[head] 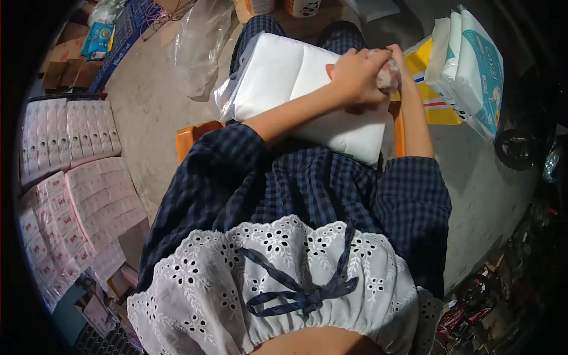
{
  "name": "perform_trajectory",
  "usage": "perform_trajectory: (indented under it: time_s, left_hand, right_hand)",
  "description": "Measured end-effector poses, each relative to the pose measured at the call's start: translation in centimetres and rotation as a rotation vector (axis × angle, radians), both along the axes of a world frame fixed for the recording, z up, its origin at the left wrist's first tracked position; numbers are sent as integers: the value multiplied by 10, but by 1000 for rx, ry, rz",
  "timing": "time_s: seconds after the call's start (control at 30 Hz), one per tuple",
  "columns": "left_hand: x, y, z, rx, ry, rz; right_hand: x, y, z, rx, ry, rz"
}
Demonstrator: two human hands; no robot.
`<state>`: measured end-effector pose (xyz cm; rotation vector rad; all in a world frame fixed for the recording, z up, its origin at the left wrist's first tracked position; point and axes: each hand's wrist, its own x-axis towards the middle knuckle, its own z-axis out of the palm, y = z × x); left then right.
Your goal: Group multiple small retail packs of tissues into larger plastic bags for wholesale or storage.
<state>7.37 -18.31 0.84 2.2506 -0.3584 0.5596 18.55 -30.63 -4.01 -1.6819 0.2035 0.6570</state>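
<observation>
A white, soft-looking plastic-wrapped pack (279, 71) lies across my lap, with loose clear film sticking out at its left end. Over the pack's right part, my left hand (361, 77) curls its fingers around a rounded, whitish and pinkish mottled thing (388, 76). From the far right side, my right hand (400, 62) meets the same thing, its fingers mostly hidden. What the thing is, I cannot tell. A small orange-red piece (330, 71) peeks out beside my left hand.
Teal-and-white packs (481, 80) stand at right beside a yellow plastic bag (437, 106). Stacked pinkish tissue packs (91, 133) line the left. Clear plastic film (199, 53) lies on the concrete floor (151, 111). An orange seat edge (188, 137) shows beneath me; clutter (479, 301) fills the lower right.
</observation>
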Motion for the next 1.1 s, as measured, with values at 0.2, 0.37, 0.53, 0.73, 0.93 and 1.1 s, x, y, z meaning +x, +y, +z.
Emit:
perform_trajectory:
  time_s: [0.2, 0.37, 0.53, 0.73, 0.93, 1.1]
  left_hand:
    - [-11, 80, -1, 180, 114, 87]
    - [-23, 197, 12, 426, 178, 390]
    - [-9, 87, -3, 41, 95, 251]
    - [-32, -11, 4, -37, -46, 25]
    - [-34, 155, 4, 233, 131, 328]
    - [-36, 176, 10, 245, 227, 380]
  right_hand:
    - [-9, 14, -2, 173, -37, 154]
    - [-19, 25, 20, 56, -155, 293]
    - [-10, 22, 13, 272, 27, 266]
    - [-4, -10, 20, 214, 136, 282]
    - [-21, 17, 19, 41, -256, 302]
    - [-15, 12, 15, 16, -334, 334]
